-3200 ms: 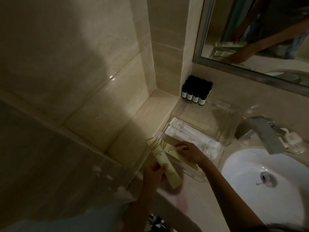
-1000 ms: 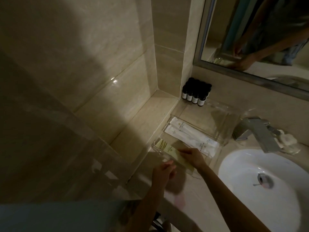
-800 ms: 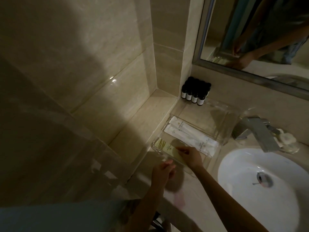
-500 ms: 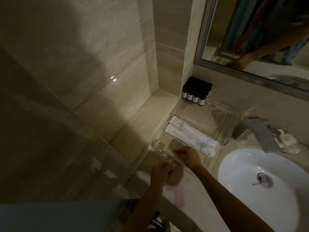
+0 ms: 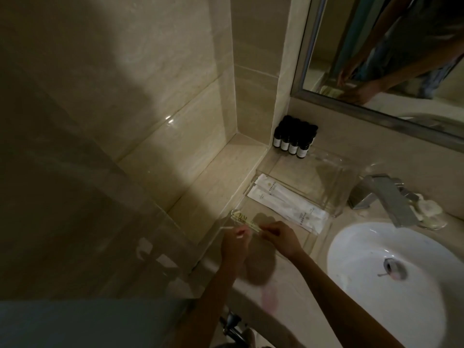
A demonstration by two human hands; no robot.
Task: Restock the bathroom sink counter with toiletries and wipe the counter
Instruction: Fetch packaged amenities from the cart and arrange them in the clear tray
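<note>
A clear acrylic tray [image 5: 337, 172] sits on the beige counter [image 5: 291, 295] left of the sink. Slim cream boxes with gold print [image 5: 243, 220] stand on edge along the tray's near left side. My right hand [image 5: 281, 241] pinches their right part, fingers curled over them. My left hand [image 5: 234, 244] is at their near side, fingertips curled against them by the tray rim. White sachets [image 5: 288, 207] lie flat in the tray's middle. Several small dark bottles [image 5: 292, 141] stand in the back corner.
A white basin [image 5: 359, 249] with a metal drain lies to the right, a chrome faucet [image 5: 386, 197] behind it and a pale soap dish [image 5: 429, 213] beside that. A mirror [image 5: 376, 46] hangs above. A lower tiled ledge [image 5: 213, 177] runs along the left wall.
The cream boxes went from my left hand into the tray and were turned from flat onto their edge at its near left side. Both hands stay on them.
</note>
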